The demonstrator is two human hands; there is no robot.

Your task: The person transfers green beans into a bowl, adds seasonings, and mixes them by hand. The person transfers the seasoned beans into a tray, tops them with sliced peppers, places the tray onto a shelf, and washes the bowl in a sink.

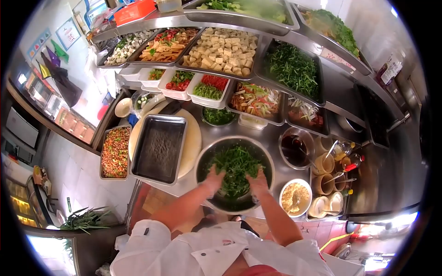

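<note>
A large steel mixing bowl [200, 158] stands at the counter's front edge, with a heap of chopped leafy greens [237, 163] in it. My left hand [213, 181], in a clear plastic glove, is inside the bowl, gripping the heap's left side. Opposite it, my right hand [258, 184], also gloved, grips the greens from the right. Both hands' fingertips are partly buried in the leaves. Left of the bowl, an empty dark metal tray [159, 147] rests on a round cutting board [192, 138].
To the right are a bowl of dark sauce [294, 147], a white bowl of chopped garlic-like bits [295, 198] and seasoning tubs [324, 163]. Trays of tofu cubes [224, 50] and cut greens [293, 69] line the shelf behind. A tray of diced mix [116, 152] sits far left.
</note>
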